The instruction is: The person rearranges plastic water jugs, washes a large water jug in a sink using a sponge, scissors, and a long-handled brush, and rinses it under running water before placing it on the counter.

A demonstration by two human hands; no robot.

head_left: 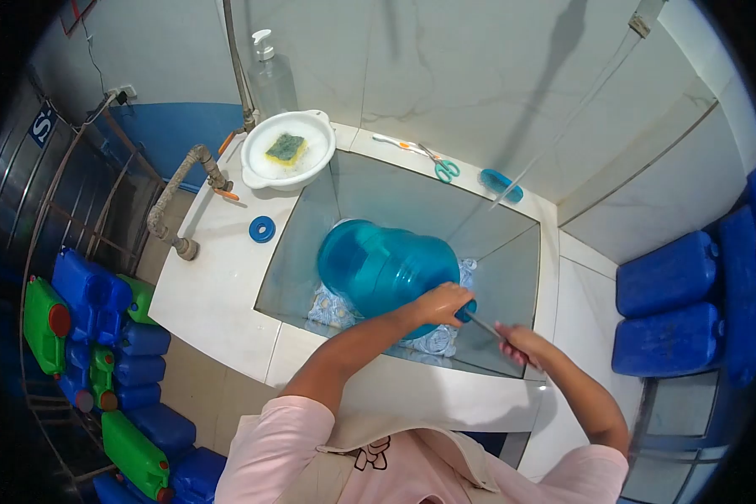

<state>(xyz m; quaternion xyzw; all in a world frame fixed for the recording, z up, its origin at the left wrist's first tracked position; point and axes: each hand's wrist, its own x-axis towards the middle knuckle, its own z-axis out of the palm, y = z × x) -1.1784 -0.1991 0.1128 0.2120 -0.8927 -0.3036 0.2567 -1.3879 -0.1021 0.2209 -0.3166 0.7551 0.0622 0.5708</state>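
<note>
A large translucent blue water bottle (386, 265) lies on its side in the tiled basin (378, 181), on patterned cloths (332, 309). My left hand (445, 303) is wrapped round the bottle's neck, near its blue mouth (467, 311). To the right, my right hand (522, 345) grips a thin rod-like handle (485, 324) that runs to the mouth of the bottle. Whatever is at the far end of the handle cannot be made out.
On the basin's rim are a toothbrush (395, 144), green-handled scissors (445, 170) and a blue brush (502, 185). A white bowl (252, 160) holds suds and a sponge (286, 149). A blue ring (262, 228), pump bottle (273, 80) and pipe (161, 212) stand left; jerrycans (668, 273) flank the counter.
</note>
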